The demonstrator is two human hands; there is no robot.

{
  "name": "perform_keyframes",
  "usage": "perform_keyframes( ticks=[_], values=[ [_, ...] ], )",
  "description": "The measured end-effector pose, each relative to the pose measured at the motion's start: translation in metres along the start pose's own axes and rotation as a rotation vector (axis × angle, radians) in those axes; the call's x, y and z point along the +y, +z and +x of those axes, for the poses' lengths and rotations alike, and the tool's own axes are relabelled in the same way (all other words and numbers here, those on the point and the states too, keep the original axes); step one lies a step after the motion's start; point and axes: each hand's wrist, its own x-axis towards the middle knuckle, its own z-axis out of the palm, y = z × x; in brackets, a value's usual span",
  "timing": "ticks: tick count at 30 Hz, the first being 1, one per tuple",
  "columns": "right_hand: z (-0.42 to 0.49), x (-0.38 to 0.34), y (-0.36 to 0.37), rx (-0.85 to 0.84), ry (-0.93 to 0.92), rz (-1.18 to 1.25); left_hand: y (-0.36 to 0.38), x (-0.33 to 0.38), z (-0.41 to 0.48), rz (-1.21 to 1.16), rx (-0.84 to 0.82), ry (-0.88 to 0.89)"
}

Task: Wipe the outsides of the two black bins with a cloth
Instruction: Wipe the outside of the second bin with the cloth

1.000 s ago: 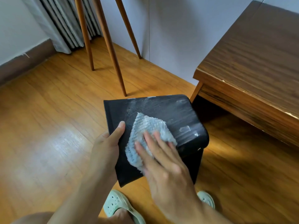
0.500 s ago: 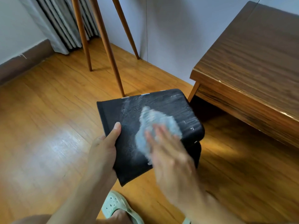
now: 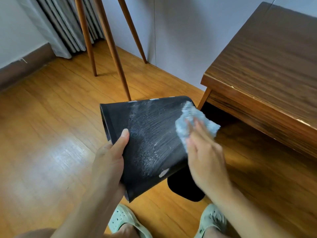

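Observation:
A black bin [image 3: 147, 134] lies tipped on its side above the wooden floor, its upper face streaked with wet wipe marks. My left hand [image 3: 109, 162] grips its open rim at the left, thumb on top. My right hand [image 3: 205, 158], blurred by motion, presses a light blue cloth [image 3: 193, 122] onto the bin's far right end. A second black shape [image 3: 185, 189] shows on the floor just below the held bin; whether it is the other bin I cannot tell.
A dark wooden table [image 3: 267, 66] stands close on the right. Slanted wooden legs [image 3: 111, 48] rise behind the bin, before a grey curtain [image 3: 68, 26] and a pale wall. My feet in green clogs [image 3: 123, 220] are at the bottom.
My right hand has swept the cloth from the bin's near middle up to its far right end, leaving fresh streaks. The left hand keeps its grip on the rim.

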Motion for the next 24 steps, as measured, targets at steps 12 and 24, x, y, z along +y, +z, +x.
perform_keyframes(
  ticks=[12,24],
  values=[
    [-0.008,-0.022,-0.002,-0.105,-0.227,-0.088,0.002,-0.002,-0.007,-0.019,-0.055,-0.007],
    [-0.021,-0.035,-0.001,-0.147,-0.296,-0.061,0.006,-0.009,-0.011,0.083,-0.117,0.035]
  ],
)
